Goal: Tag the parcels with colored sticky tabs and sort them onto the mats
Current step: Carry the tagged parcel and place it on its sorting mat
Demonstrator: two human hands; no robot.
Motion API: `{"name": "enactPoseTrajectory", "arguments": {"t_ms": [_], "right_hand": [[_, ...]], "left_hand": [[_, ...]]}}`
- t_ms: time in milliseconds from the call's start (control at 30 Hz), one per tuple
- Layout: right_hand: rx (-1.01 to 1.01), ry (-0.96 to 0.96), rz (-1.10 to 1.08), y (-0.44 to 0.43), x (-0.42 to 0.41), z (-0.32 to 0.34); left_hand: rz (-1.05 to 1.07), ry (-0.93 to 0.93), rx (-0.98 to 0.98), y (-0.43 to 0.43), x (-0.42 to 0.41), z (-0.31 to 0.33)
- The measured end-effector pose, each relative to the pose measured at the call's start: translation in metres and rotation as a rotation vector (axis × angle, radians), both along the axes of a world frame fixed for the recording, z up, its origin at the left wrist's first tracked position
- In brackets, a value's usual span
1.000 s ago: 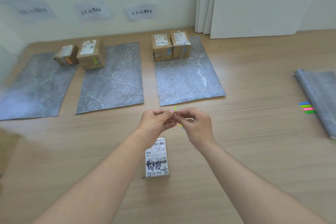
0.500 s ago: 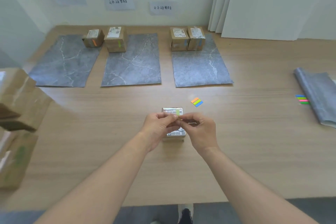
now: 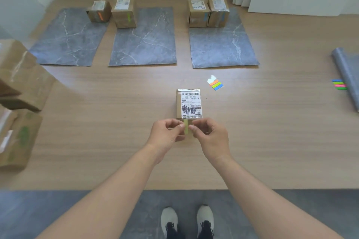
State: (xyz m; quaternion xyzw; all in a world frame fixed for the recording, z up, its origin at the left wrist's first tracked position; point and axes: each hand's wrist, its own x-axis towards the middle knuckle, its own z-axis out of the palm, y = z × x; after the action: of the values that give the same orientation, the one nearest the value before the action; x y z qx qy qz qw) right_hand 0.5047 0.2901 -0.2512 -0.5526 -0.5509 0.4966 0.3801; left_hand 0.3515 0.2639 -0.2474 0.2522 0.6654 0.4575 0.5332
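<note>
My left hand [image 3: 166, 132] and my right hand [image 3: 210, 137] both pinch one green tab [image 3: 186, 129], one from each side. It is by the parcel [image 3: 189, 104], near the counter's [image 3: 97, 132] front edge.

Your wooden table [image 3: 97, 151] carries three grey mats: left mat [image 3: 68, 40] at eleven o'clock, middle mat [image 3: 143, 44] at twelve, right mat [image 3: 221, 46] at one; a labelled parcel [image 3: 189, 103] stands at centre; a tab pad [image 3: 215, 84] lies near it at one; spare tabs [image 3: 339, 84] sit just beside a rolled grey sheet [image 3: 345, 72] at three; blurred brown boxes [image 3: 21, 75] at nine perhaps rest on it.
</note>
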Motion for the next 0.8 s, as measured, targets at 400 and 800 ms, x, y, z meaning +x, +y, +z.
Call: {"name": "enactPoseTrajectory", "arguments": {"t_ms": [400,800], "right_hand": [[0.61,-0.508,0.187,0.03,0.001,-0.043],[0.548,-0.579,0.286,0.054,-0.011,-0.067]], "left_hand": [[0.126,0.148,-0.074,0.014,0.007,-0.05],[0.206,0.133,-0.116,0.034,0.02,-0.075]]}}
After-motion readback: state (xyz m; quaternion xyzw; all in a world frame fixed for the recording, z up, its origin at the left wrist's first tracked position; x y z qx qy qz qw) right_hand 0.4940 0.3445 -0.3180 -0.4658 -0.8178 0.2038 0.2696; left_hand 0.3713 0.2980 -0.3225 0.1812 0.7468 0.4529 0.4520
